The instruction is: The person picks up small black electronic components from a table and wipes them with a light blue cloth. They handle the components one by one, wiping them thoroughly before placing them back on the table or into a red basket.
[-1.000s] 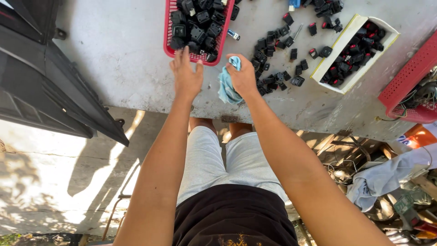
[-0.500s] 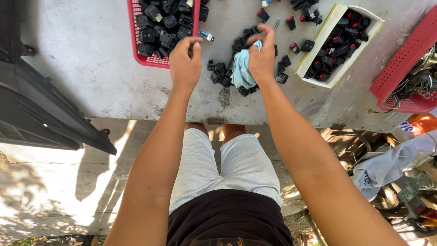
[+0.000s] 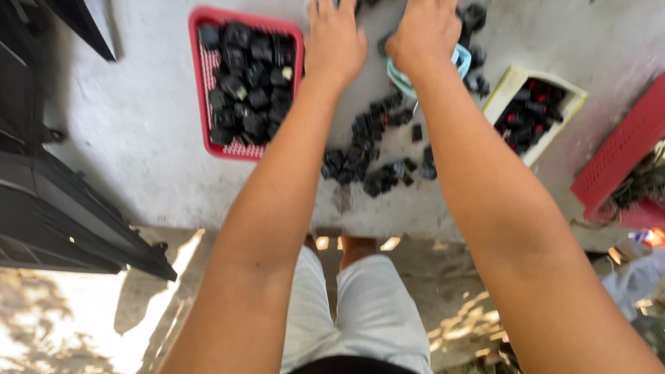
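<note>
Between red basket (image 3: pixel 208 83) and white tray (image 3: pixel 509 86) — loose black parts (image 3: pixel 374 156); right hand (image 3: pixel 426 31) grips blue cloth (image 3: pixel 405 73), left hand (image 3: pixel 336 38) spread.

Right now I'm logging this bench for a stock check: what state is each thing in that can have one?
Red basket: filled with small black parts.
White tray: holds black and red parts, lies at an angle.
Loose black parts: scattered on the table between basket and tray.
Light blue cloth: bunched under the right hand.
Left hand: palm down, fingers cut off by the frame.
Right hand: on the cloth, grip hidden.
</note>
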